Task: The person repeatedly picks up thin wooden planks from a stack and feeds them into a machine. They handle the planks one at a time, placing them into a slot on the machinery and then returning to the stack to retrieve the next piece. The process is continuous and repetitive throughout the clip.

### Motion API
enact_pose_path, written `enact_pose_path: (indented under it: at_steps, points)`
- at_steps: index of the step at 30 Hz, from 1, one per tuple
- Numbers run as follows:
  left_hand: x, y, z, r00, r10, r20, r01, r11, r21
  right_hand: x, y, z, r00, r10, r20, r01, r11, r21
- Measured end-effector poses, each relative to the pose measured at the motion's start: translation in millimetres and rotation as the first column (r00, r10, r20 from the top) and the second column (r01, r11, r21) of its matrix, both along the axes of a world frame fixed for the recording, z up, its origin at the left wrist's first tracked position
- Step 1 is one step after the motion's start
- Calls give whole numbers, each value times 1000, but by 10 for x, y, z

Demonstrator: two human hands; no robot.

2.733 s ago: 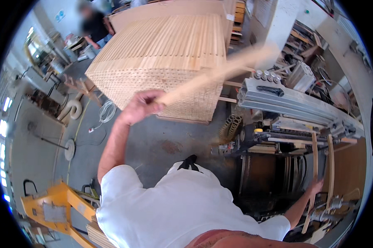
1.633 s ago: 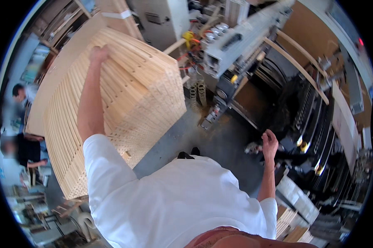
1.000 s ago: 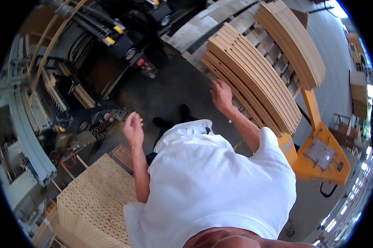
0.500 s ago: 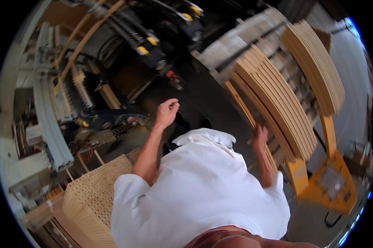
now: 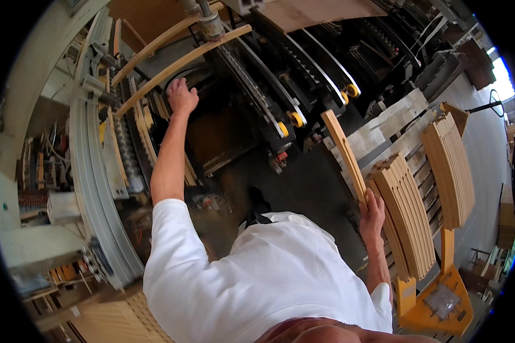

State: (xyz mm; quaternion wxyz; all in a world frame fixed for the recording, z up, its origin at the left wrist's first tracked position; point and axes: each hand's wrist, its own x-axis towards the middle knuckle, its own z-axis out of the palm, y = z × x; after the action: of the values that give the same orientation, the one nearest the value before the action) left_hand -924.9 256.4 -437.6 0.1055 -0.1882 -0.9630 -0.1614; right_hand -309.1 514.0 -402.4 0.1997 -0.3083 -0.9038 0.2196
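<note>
Since a moment ago the right hand [image 5: 373, 212] has closed around a curved wooden slat [image 5: 344, 153] beside the stack [image 5: 409, 214] at three o'clock, while the left hand [image 5: 181, 95], fingers curled, grips a slat on the machine [image 5: 171, 70] at eleven.

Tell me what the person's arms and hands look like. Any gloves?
No gloves: the left hand and right hand are bare, with no watch or rings that I can see. The white T-shirt has short sleeves ending above the elbows, so both forearms are uncovered.
</note>
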Motion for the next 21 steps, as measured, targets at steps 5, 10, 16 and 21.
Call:
enact_pose_path:
  at_steps: [5, 10, 16, 21]
  points:
    - [-1023, -73, 177, 993, 98, 63, -81, 968, -238, -1162, -115, 580, 993, 102, 60, -98, 993, -59]
    - [-879, -190, 83, 981, -63, -181, 31, 985, -170, -2246, -59, 805, 950, 308, 45, -309, 951, 18]
    - [740, -374, 252, 937, -350, 6, 350, 937, 13, -3940, -161, 758, 729, 677, 106, -681, 699, 218]
    - [2073, -467, 303, 882, -382, 275, 345, 922, 174, -5451, -745, 473, 488, 860, 149, -859, 444, 255]
